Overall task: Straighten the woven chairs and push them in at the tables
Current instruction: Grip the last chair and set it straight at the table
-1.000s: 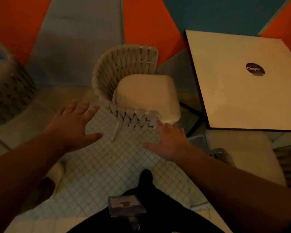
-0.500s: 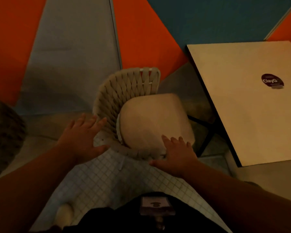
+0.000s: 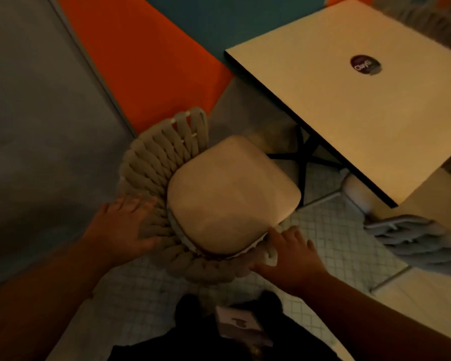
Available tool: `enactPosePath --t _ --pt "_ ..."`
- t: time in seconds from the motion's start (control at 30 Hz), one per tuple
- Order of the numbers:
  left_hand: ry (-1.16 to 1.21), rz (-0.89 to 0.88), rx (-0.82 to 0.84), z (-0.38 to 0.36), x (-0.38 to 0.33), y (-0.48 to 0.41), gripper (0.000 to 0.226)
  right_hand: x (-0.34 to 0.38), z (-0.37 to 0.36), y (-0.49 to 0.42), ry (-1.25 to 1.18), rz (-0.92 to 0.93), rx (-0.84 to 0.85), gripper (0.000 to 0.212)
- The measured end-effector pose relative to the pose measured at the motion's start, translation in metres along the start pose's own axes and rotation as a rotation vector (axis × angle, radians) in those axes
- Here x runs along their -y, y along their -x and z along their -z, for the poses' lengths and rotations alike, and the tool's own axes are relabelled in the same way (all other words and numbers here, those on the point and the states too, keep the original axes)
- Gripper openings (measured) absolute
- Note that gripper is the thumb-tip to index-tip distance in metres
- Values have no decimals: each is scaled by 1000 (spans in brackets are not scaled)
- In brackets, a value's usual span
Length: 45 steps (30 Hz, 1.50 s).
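The woven chair (image 3: 193, 204) stands on the tiled floor just near-left of the square table (image 3: 362, 105), its cream seat cushion (image 3: 232, 196) pointing toward the table's near-left edge but not yet under it; the black cross base (image 3: 301, 157) shows in the gap between them. The left hand (image 3: 123, 227) lies flat, fingers spread, against the outside of the curved woven back on the left, and the right hand (image 3: 289, 259) rests open on the near rim at the right end of the weave. Neither hand is clenched; both press with open palms rather than clasp the rim. Placing one hand on each side of the back likely lets the person steer as well as shove, so the seat goes in square. A second chair (image 3: 414, 238), blurred, sits near-right, beside the table's corner.
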<state>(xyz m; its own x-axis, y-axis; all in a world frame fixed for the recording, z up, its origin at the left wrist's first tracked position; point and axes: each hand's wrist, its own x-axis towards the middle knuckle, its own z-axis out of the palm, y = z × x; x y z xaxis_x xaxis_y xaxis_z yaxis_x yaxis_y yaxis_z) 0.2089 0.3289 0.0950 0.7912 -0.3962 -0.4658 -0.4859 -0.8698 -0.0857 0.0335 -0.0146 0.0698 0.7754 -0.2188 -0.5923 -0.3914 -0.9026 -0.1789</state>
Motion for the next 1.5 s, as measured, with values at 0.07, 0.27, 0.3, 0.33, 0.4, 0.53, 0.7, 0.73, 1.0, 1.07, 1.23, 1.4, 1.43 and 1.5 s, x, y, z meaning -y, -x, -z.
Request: enactPosePath --t 0.07,0.27,0.3,0.33,0.4,0.53,0.7,0.73,1.0,1.07,1.23,1.4,1.43,1.5 --pt "-4 -44 2 3 15 -13 114 6 -9 8 -64 -38 -8 116" --pt "-7 -58 76 12 26 -62 118 5 -7 14 -88 -135 32 109" --pt "-7 -65 70 13 25 -68 119 3 -7 13 -100 -151 31 108" --pt "-4 -72 71 15 24 -75 120 3 -6 11 -107 -163 28 106" --pt "-22 -105 78 19 26 -88 120 6 -7 11 -112 -190 29 104" --pt "-121 -182 85 20 45 -112 119 25 -9 6 -153 -256 44 104" --pt "-141 -334 112 30 68 -159 118 80 -15 -17 -206 -385 7 113" --pt "-155 -386 105 31 72 -170 116 94 -17 -22 -223 -415 2 115" --pt "-224 -604 121 17 134 -203 112 208 -59 -32 -314 -518 94 112" --pt "-251 -606 182 6 139 -205 114 219 -67 -30 -316 -526 139 111" --pt "-249 -648 232 -17 136 -197 113 223 -75 -32 -323 -541 135 113" --pt "-238 -533 230 -26 134 -194 117 231 -95 -30 -409 -680 110 119" --pt "-176 -425 209 -28 135 -192 117 233 -95 -28 -473 -756 74 111" --pt "142 -129 113 -32 133 -188 120 232 -109 -23 -744 -951 -39 113"
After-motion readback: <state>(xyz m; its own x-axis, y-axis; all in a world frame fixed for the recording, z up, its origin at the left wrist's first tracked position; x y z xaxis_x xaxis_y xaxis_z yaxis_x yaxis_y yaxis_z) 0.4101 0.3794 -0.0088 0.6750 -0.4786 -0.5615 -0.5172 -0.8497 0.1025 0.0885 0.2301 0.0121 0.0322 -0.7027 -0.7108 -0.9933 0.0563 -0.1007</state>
